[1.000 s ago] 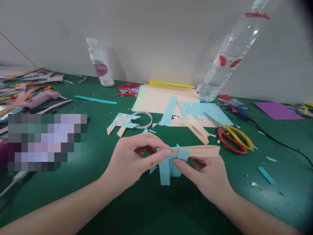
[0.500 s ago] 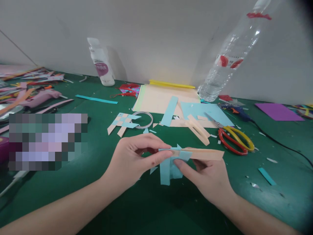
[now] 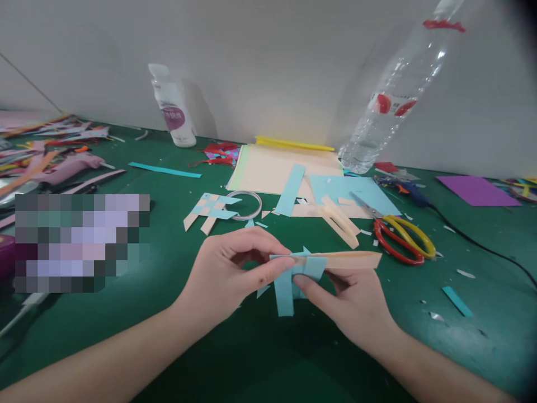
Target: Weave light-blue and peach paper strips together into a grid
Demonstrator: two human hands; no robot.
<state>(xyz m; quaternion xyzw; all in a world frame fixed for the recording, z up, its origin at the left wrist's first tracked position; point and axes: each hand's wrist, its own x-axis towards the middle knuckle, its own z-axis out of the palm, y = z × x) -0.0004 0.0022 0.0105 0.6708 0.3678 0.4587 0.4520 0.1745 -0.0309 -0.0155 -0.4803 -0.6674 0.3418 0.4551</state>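
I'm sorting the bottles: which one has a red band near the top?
The tall clear bottle at the right. Only it has the red band; the shorter white bottle at the left has a purple label instead.

Left hand [image 3: 226, 263]: raised in a pinch, index finger [image 3: 262, 239] arched beyond the thumb.
Left thumb [image 3: 268, 274]: extended toward the right hand [image 3: 356, 302].
Left wrist [image 3: 180, 308]: nearly in line with the forearm.
Left forearm [image 3: 121, 341]: bare, slanting from the hand outward and back toward the body.
Right hand: opposite the left, close to it, gripping; fingers mostly hidden behind the thumb.
Right thumb [image 3: 316, 292]: tip just on the body side of the left thumb's tip.
Right forearm [image 3: 440, 361]: bare, slanting outward and back.
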